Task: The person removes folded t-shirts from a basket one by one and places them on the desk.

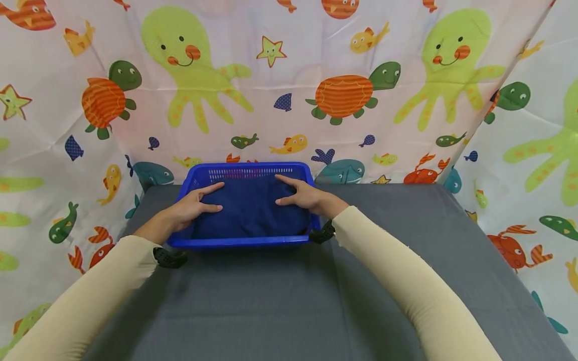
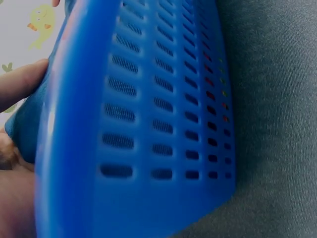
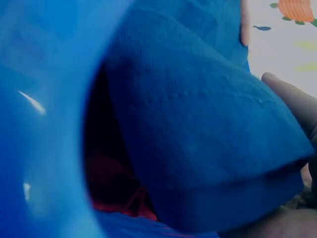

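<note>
A folded navy garment (image 1: 253, 213) lies in the blue plastic basket (image 1: 239, 242). The left hand (image 1: 191, 206) reaches over the basket's left side and grips the garment's left edge, thumb on top; its other fingers are partly hidden. At the opposite edge, the right hand (image 1: 309, 196) holds the cloth between its thumb above and fingers below. In the right wrist view, a stitched hem crosses the garment (image 3: 198, 129), whose edge is raised off the basket floor. Something dark red (image 3: 119, 193) shows beneath it, its kind unclear.
Grey cloth (image 1: 262, 306) covers the table under the basket. A white curtain (image 1: 289, 130) printed with sea animals hangs behind and along both sides. The basket's slotted wall (image 2: 163, 99) stands beside the left wrist. Each wrist wears a small black device (image 1: 169, 257).
</note>
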Tool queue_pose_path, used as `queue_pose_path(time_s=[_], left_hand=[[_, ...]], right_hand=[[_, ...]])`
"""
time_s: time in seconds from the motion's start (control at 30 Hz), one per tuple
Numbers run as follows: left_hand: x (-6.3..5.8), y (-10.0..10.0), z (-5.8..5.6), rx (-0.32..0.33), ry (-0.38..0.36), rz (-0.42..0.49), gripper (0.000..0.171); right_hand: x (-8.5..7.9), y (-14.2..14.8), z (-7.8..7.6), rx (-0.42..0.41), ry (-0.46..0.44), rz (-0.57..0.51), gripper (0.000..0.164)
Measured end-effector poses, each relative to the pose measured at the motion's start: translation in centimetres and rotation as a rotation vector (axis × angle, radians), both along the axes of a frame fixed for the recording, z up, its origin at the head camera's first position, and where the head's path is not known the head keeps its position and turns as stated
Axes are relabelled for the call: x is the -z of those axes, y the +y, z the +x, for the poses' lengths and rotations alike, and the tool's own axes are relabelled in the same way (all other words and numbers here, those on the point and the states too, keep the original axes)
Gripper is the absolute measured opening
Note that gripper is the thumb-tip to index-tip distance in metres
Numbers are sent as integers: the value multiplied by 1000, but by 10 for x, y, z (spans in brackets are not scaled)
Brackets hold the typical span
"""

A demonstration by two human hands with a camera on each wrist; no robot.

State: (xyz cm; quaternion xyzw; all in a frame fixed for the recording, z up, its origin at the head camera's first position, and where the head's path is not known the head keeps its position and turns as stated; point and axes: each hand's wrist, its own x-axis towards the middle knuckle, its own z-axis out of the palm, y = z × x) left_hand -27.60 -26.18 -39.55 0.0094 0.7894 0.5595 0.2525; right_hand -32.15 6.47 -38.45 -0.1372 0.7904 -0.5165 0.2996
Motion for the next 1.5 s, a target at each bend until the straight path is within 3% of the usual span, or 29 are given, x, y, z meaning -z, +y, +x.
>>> queue_pose_path(time_s=[0.2, 0.37, 0.67, 0.87, 0.97, 1.1, 1.3, 1.5], left_hand=[[-3, -10, 4, 5, 11, 22, 80], [-8, -16, 9, -19, 31, 59, 78], [-19, -18, 8, 3, 66, 62, 79], [-25, -18, 7, 28, 119, -58, 83], [-22, -13, 5, 60, 142, -176, 87], [-15, -2, 2, 127, 105, -274, 94], [-3, 2, 0, 148, 41, -288, 102], [1, 2, -1, 128, 68, -274, 101]], right_hand=[[-4, 8, -3, -62, -74, -58, 70], [-7, 12, -7, -80, -48, -103, 65], [-11, 20, -7, -32, -74, -161, 65], [-22, 20, -6, -11, -67, -194, 66], [-25, 17, -6, -22, -44, -167, 67], [-21, 15, -5, -41, -38, -96, 69], [-11, 16, -2, -28, -62, -82, 69], [-9, 16, -1, -37, -71, -76, 71]])
